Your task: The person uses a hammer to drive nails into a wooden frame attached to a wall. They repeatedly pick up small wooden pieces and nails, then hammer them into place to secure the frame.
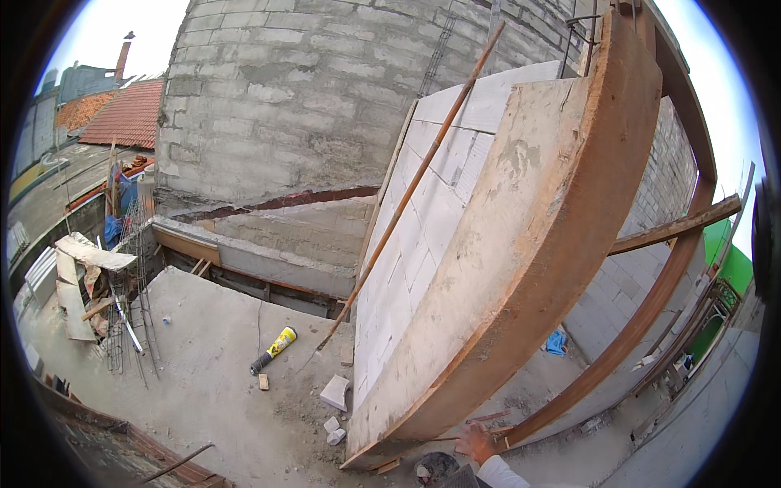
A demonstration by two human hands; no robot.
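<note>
My right hand (476, 442) reaches in from the lower edge in a white sleeve (500, 472). Its fingers look spread, low down near the foot of a tall brown wooden frame (598, 207). I cannot tell whether they touch the wood. Against the frame's left side stands a broad cement-stained slab or board (480, 236), beside a wall of pale blocks (415, 220). Left of the hand is a dark rounded thing (437, 468), partly cut off, whose kind I cannot make out. My left hand is not in view.
A long thin pole (419, 175) leans across the pale wall. On the concrete floor lie a yellow-and-black tube-shaped thing (275, 350) and a block piece (334, 392). Scrap boards (77, 285) and rebar cages (134, 244) stand left. A wooden brace (675, 225) crosses the frame.
</note>
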